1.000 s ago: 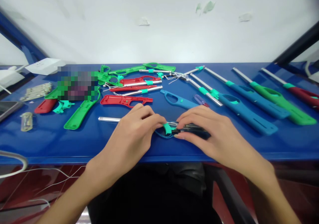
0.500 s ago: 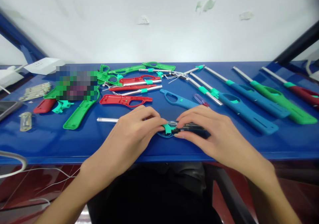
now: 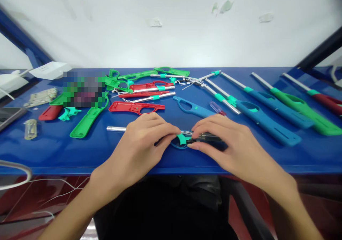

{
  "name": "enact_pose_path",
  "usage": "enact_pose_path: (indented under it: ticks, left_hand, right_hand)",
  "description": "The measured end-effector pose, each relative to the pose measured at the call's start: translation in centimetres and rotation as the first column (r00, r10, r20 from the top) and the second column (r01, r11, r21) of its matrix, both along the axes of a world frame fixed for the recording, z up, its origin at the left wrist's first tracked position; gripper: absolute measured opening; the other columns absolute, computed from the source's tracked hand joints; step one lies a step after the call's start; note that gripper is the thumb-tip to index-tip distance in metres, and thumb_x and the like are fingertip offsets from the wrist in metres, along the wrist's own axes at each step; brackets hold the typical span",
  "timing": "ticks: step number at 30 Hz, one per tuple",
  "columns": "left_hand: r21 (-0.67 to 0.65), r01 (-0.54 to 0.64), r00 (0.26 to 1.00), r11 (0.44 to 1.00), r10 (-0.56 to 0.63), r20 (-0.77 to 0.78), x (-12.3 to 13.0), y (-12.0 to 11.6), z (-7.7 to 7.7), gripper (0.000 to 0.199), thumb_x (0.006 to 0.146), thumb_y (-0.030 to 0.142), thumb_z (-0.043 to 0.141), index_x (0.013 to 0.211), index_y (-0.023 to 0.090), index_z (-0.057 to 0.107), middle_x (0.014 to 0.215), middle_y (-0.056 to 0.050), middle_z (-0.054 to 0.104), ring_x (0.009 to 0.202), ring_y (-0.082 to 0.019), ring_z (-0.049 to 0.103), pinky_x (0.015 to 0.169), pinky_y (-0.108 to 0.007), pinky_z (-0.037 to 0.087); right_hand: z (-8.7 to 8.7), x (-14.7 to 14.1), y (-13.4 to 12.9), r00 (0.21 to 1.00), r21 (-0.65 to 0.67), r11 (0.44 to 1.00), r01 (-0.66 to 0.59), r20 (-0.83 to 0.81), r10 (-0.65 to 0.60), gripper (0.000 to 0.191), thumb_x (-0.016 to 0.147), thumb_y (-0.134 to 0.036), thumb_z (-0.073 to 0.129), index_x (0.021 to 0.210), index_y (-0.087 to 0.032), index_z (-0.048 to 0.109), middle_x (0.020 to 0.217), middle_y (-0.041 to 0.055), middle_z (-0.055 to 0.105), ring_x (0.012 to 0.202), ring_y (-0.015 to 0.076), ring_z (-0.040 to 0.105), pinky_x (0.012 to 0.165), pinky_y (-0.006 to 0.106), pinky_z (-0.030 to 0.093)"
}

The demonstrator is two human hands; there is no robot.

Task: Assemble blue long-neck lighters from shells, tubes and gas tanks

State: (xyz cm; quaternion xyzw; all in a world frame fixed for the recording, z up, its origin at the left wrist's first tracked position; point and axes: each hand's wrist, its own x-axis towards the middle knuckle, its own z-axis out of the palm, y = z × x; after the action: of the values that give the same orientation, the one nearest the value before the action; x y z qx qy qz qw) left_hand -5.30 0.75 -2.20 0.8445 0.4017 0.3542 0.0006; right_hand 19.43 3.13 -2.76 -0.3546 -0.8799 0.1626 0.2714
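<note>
At the front middle of the table lies a long gas lighter with its casing open. Its metal tube (image 3: 115, 128) points left, and part of a blue handle half (image 3: 179, 146) shows underneath. My left hand (image 3: 145, 136) pinches the teal trigger (image 3: 182, 139) between thumb and forefinger. Opposite it, my right hand (image 3: 227, 136) has thumb and fingers closed on the dark inner body (image 3: 207, 137) just right of the trigger. Thin wires run above the trigger. My fingers cover much of the handle, so how the parts sit in it is hidden.
Beyond my hands lie a loose blue handle half (image 3: 193, 108), a screwdriver (image 3: 217, 108) and red handle halves (image 3: 136, 107). Closed lighters (image 3: 269, 122) lie at right. Green halves (image 3: 89, 120), teal triggers (image 3: 70, 114) and a clear container (image 3: 31, 129) are at left.
The view has shifted slightly. The teal trigger sits a little more tilted between my fingers, and my right fingertips have moved slightly on the dark body. Both hands keep their hold.
</note>
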Motion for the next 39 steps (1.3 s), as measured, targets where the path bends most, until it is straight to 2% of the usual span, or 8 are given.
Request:
enact_pose_path:
  ticks: [6,12,16,23,25,32,39]
  left_hand:
    - [-0.04,0.014,0.998,0.999,-0.011,0.067,0.3,0.0,-0.5,0.011,0.097,0.01,0.075,0.103,0.02,0.075,0.092,0.002,0.08,0.085,-0.014,0.072,0.081,-0.027,0.059]
    - [-0.154,0.03,0.99,0.988,-0.008,0.139,-0.4,-0.6,-0.3,0.024,0.099,0.009,0.071,0.117,0.024,0.075,0.106,0.005,0.083,0.092,-0.011,0.077,0.086,-0.021,0.06]
    - [-0.183,0.034,0.99,0.983,-0.007,0.143,-1.3,-0.6,0.0,0.024,0.099,0.008,0.068,0.116,0.023,0.075,0.117,0.001,0.081,0.107,-0.015,0.076,0.097,-0.027,0.061]
    - [-0.247,0.02,0.999,0.969,-0.01,0.043,-1.5,-0.7,0.2,0.015,0.102,0.016,0.067,0.111,0.022,0.078,0.114,0.001,0.078,0.106,-0.015,0.072,0.098,-0.028,0.056]
    - [-0.256,0.036,0.999,0.966,-0.025,0.047,-1.4,-0.6,0.1,0.016,0.103,0.016,0.066,0.112,0.021,0.077,0.114,0.0,0.077,0.108,-0.016,0.071,0.099,-0.029,0.055]
    - [-0.253,0.063,0.995,0.965,-0.041,0.092,-1.3,-0.3,-0.4,0.014,0.103,0.017,0.066,0.111,0.02,0.077,0.111,-0.002,0.075,0.104,-0.017,0.07,0.094,-0.032,0.056]
    - [-0.25,0.062,0.995,0.966,-0.042,0.087,-1.3,-0.2,-0.5,0.014,0.104,0.017,0.065,0.112,0.019,0.076,0.112,-0.001,0.073,0.105,-0.015,0.069,0.095,-0.028,0.053]
  right_hand:
    - [0.1,-0.3,-0.3,1.0,0.039,0.999,0.001,0.029,-0.002,0.022,0.105,-0.041,0.069,0.125,-0.032,0.065,0.119,-0.0045,0.074,0.11,0.0165,0.067,0.095,0.032,0.049]
    - [0.2,-1.1,-0.6,1.0,0.117,0.993,0.016,0.009,-0.017,0.009,0.106,-0.034,0.066,0.113,-0.029,0.07,0.114,-0.0018,0.076,0.104,0.0181,0.069,0.094,0.035,0.051]
    - [0.3,-1.9,-0.9,0.999,0.151,0.988,0.044,0.021,-0.048,0.007,0.106,-0.03,0.064,0.108,-0.027,0.07,0.108,-0.0007,0.078,0.098,0.0201,0.071,0.09,0.038,0.053]
    - [1.5,-2.4,-1.1,0.987,0.125,0.991,0.053,0.141,-0.071,0.008,0.104,-0.037,0.067,0.108,-0.03,0.07,0.106,-0.0014,0.078,0.097,0.0248,0.073,0.089,0.045,0.053]
    - [1.7,-2.5,-1.2,0.984,0.113,0.991,0.067,0.157,-0.085,0.008,0.104,-0.036,0.066,0.107,-0.03,0.069,0.105,-0.0005,0.078,0.095,0.025,0.073,0.084,0.044,0.053]
    - [1.6,-2.4,-1.5,0.957,0.131,0.963,0.235,0.142,-0.253,0.008,0.1,-0.039,0.068,0.1,-0.031,0.07,0.097,-0.0006,0.077,0.077,0.0231,0.073,0.068,0.04,0.052]
    - [1.5,-2.5,-1.6,0.964,0.14,0.965,0.222,0.12,-0.239,0.009,0.102,-0.037,0.066,0.096,-0.031,0.07,0.092,-0.0028,0.076,0.076,0.0218,0.073,0.066,0.039,0.051]
